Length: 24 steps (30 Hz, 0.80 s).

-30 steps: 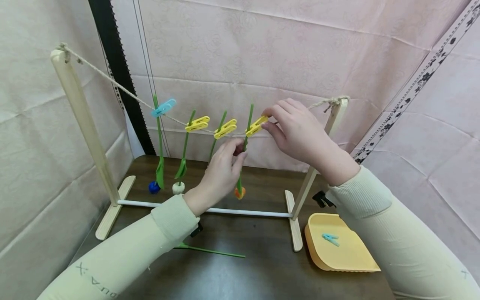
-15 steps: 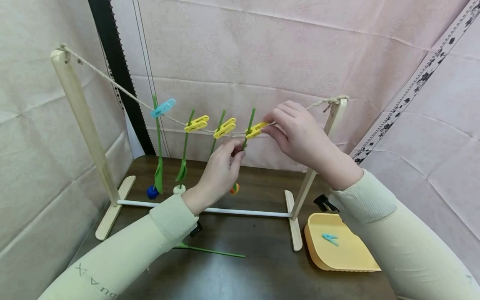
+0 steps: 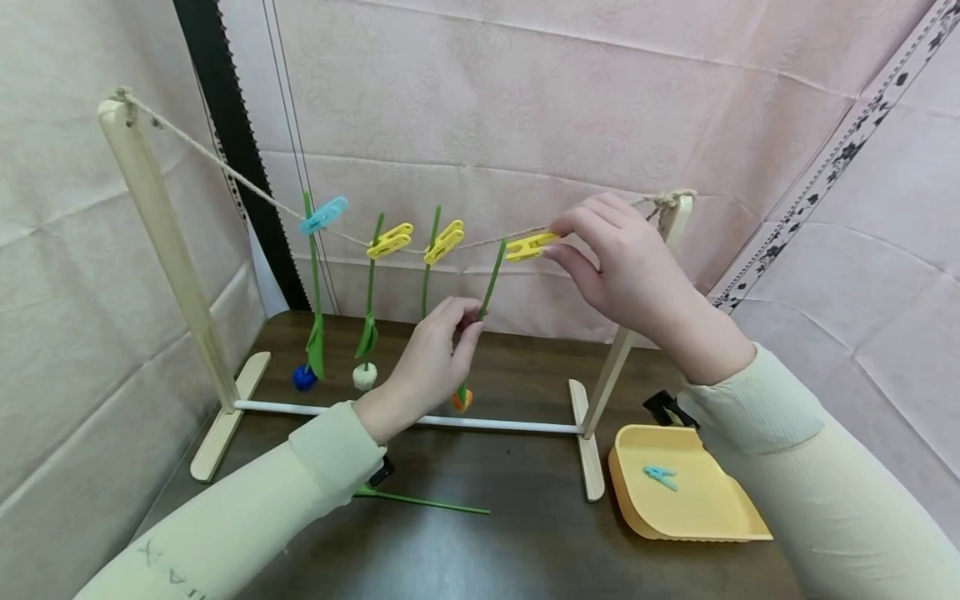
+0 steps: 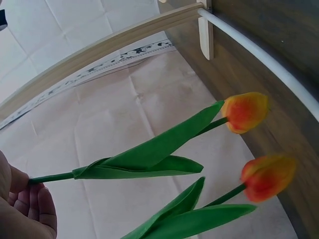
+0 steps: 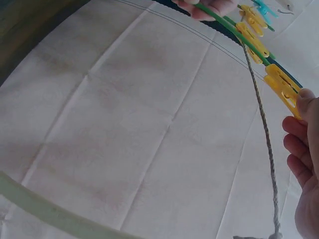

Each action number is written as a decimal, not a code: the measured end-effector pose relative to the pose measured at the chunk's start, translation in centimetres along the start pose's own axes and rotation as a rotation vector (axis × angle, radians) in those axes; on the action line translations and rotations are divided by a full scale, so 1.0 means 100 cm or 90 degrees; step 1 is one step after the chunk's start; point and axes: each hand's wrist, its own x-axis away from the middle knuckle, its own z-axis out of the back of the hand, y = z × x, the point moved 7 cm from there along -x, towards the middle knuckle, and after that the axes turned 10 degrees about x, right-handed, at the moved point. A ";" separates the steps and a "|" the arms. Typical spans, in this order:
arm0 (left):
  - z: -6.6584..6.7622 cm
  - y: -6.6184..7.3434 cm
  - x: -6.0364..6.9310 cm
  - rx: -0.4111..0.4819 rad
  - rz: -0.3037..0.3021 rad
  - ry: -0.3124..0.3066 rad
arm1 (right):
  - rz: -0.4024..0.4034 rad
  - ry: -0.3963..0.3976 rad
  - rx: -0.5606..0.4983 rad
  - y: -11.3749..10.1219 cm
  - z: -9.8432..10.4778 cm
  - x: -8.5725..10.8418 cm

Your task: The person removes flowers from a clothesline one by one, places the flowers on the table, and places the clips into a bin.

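My left hand (image 3: 431,354) pinches the green stem of an orange artificial tulip (image 4: 246,112), which hangs flower down. My right hand (image 3: 618,258) pinches a yellow clothespin (image 3: 531,246) by its handle end, just right of the stem's top. The clothespin sits below the rope (image 3: 491,242), apart from it. To the left, a blue clothespin (image 3: 324,215) and two yellow clothespins (image 3: 390,241) hold upside-down flowers on the rope: a blue flower (image 3: 304,377), a white flower (image 3: 365,377) and another orange tulip (image 4: 269,178), hidden behind my left hand in the head view.
The rope runs between two wooden posts (image 3: 161,242) joined by a white rod (image 3: 498,425) near the tabletop. A yellow tray (image 3: 637,508) with a light-blue clothespin (image 3: 661,477) stands at right. Another green stem (image 3: 431,502) lies in front, partly behind the left sleeve.
The yellow clothespin has come off the rope and moved right with my right hand. My left hand has lowered slightly with the tulip. The rope has sprung up.
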 end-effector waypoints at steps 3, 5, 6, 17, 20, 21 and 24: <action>0.003 -0.002 0.005 -0.005 -0.005 -0.002 | -0.013 -0.014 0.001 0.003 0.001 0.003; 0.005 -0.003 0.008 -0.010 -0.009 -0.006 | -0.017 -0.018 0.001 0.005 0.002 0.006; 0.006 -0.002 0.009 -0.014 -0.010 -0.009 | -0.019 -0.019 0.002 0.006 0.003 0.008; 0.021 0.012 0.025 -0.079 -0.108 -0.056 | -0.019 -0.015 -0.016 0.014 0.002 0.043; 0.023 0.018 0.029 -0.094 -0.137 -0.066 | -0.014 -0.036 -0.009 0.015 -0.003 0.056; 0.022 0.019 0.031 -0.097 -0.145 -0.072 | -0.007 -0.045 -0.004 0.015 -0.004 0.061; 0.020 0.022 0.037 -0.115 -0.162 -0.103 | 0.017 -0.064 -0.001 0.013 -0.010 0.077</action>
